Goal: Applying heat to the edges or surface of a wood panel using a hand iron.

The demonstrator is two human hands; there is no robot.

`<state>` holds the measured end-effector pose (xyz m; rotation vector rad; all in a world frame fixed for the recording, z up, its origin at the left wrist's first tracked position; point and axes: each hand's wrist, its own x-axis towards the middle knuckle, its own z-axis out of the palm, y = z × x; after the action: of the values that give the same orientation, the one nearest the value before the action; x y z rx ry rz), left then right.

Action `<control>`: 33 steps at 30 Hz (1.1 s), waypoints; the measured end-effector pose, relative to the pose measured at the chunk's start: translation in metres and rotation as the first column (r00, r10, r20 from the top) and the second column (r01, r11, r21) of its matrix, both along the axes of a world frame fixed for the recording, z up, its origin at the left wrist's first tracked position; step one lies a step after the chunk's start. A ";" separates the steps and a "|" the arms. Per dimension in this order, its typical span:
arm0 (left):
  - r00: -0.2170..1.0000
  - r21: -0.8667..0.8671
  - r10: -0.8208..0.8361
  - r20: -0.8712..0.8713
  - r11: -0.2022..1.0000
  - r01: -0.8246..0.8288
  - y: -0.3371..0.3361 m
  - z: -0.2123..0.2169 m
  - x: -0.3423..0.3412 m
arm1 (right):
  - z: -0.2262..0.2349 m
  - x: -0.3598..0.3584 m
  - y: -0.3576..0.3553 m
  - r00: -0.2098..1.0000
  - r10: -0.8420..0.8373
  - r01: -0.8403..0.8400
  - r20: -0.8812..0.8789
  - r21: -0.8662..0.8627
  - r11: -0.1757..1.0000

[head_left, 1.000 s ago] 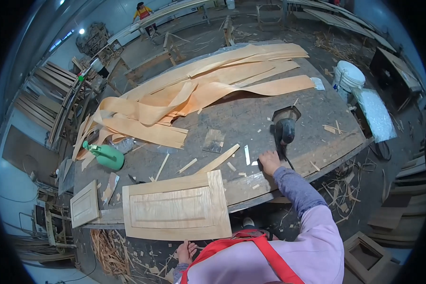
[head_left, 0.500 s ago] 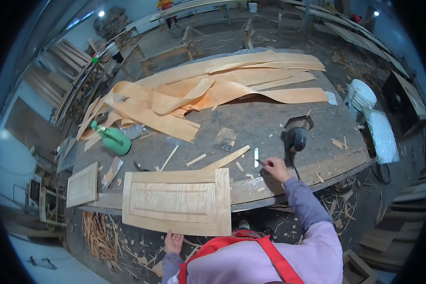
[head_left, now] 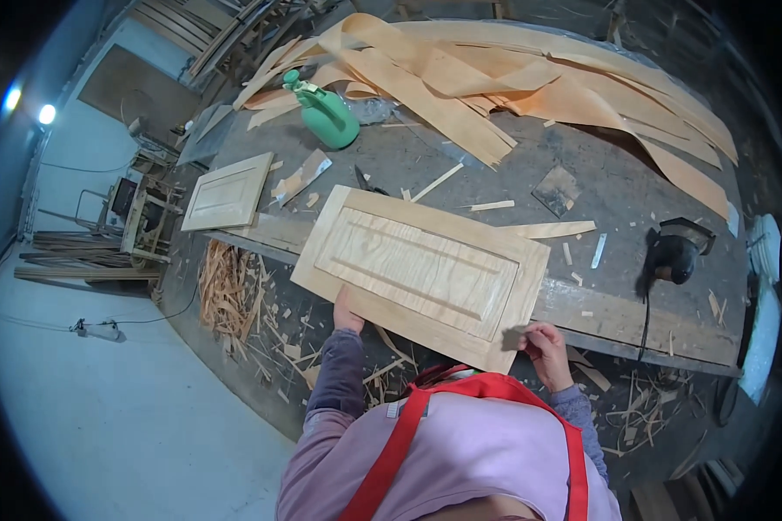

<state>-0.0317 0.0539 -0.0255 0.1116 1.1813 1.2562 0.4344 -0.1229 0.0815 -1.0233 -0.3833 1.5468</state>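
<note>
- The pale wooden panel door [head_left: 421,265], wavy-grained, overhung the workbench's [head_left: 617,308] near edge.
- The left hand [head_left: 348,314] gripped its near rail; the right hand [head_left: 543,349] (earlier out over the benchtop) pinched a small grey piece [head_left: 512,338] beside its corner.
- Scrap-strewn room separated door and black corded tool [head_left: 673,259].

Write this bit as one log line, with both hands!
left hand: on near edge of big panel | right hand: pinching grey piece by panel's right end | green bottle: standing on bench
</note>
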 end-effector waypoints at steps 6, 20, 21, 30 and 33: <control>0.993 0.096 -0.088 -0.083 0.991 0.096 0.028 0.077 0.023 | 0.017 -0.022 0.005 0.998 -0.035 0.034 -0.055 -0.010 0.999; 0.917 0.533 -0.115 -0.383 0.783 0.321 0.108 0.267 0.121 | 0.023 -0.036 0.015 0.992 -0.096 0.106 -0.079 0.140 0.984; 0.898 0.571 -0.146 -0.415 0.727 0.381 0.110 0.282 0.133 | 0.013 -0.042 0.014 0.985 -0.121 0.140 -0.126 0.156 0.978; 0.718 0.613 -0.432 -0.545 0.378 0.693 0.159 0.354 0.205 | 0.046 -0.085 0.029 0.975 -0.183 0.197 -0.122 0.106 0.975; 0.680 0.617 -0.509 -0.529 0.319 0.719 0.176 0.360 0.225 | 0.017 -0.083 0.017 0.956 -0.273 0.283 -0.110 0.092 0.955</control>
<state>0.1934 0.2299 0.3342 1.3418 0.5282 0.9530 0.3511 -0.1055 0.0990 -0.8751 -0.2399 1.3020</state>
